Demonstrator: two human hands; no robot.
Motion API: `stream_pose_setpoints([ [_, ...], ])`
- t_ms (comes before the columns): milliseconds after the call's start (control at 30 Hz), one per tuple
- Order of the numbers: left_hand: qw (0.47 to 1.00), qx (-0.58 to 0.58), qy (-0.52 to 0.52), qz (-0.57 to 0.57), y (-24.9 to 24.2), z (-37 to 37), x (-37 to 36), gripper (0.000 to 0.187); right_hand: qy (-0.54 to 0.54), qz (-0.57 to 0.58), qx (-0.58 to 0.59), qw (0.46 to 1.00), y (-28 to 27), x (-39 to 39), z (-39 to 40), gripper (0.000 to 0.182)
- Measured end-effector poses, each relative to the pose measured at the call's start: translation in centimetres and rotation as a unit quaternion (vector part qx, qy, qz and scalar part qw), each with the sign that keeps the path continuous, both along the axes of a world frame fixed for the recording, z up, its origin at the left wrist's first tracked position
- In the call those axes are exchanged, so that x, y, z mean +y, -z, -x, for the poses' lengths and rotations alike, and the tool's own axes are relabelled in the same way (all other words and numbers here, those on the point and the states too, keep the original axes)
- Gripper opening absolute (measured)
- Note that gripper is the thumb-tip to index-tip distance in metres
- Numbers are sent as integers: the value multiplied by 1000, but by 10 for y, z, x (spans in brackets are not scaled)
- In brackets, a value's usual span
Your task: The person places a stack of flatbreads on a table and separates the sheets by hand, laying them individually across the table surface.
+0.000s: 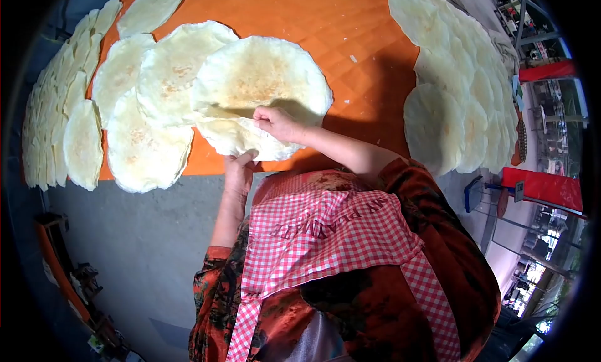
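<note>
**Flatbread layout: one round in hand, rows on both sides already placed**

The large round pale flatbread with browned patches (260,80) lies on the orange cloth-covered tabletop (350,42), near its front edge, at the right end of the left group. Its near portion is folded or lifted; a second thin round (241,143) lies directly beneath and in front of it, overlapping the tabletop edge.

The right hand (278,123) pinches the near edge of the large flatbread between thumb and fingers, fingers pressed together. The left hand (238,168) reaches up from below, fingers together, touching the front rim of the lower round; whether it grips that rim cannot be determined.

Status, as a judgement: placement is well advanced. To the left, overlapping flatbreads (147,143) cover the tabletop in a fanned row, with a tightly stacked row (50,124) along the far left edge. To the right, another overlapping row (457,99) runs down the tabletop's right edge. The orange centre strip remains uncovered, so space is left. The round in hand is not yet laid flat.

A red-and-white checked apron (325,237) over a patterned orange garment occupies the foreground.
</note>
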State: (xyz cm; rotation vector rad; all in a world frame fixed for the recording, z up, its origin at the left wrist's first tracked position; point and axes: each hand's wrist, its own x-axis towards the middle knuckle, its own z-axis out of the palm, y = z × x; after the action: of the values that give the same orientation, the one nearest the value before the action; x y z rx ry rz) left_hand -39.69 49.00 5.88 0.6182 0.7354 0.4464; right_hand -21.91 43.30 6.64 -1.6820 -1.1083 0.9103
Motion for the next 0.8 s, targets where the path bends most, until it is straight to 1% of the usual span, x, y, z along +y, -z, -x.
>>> stream_pose_setpoints([
  [67, 999, -12, -2, 33, 1, 2, 0, 58, -29, 6, 14, 999, -5, -2, 0, 21],
  [100, 999, -13, -6, 29, 0, 2, -2, 58, -43, 9, 22, 999, -8, -4, 1, 27],
  [200, 1000, -11, -17, 15, -1, -3, -6, 56, -85, -49, -82, 992, -15, -20, 0, 46],
  [233, 1000, -5, -23, 10, -1, -6, -7, 55, -110, 3, -145, 983, -20, -28, -3, 51],
  [333, 999, 5, -38, 8, -4, -10, -10, 50, -163, 24, -183, 969, -24, -52, -14, 50],
  [367, 999, 7, -41, 9, -6, -12, -11, 49, -166, 16, -189, 968, -19, -55, -18, 45],
  [567, 999, 21, -38, 4, -8, -15, -13, 44, -162, -42, -222, 961, 0, -60, -27, 25],
  [667, 998, 24, -51, -9, -6, -18, -16, 43, -152, -22, -206, 966, -1, -61, -26, 22],
  [800, 996, 32, -73, -30, -5, -23, -20, 44, -112, -20, -182, 977, -1, -59, -20, 22],
])
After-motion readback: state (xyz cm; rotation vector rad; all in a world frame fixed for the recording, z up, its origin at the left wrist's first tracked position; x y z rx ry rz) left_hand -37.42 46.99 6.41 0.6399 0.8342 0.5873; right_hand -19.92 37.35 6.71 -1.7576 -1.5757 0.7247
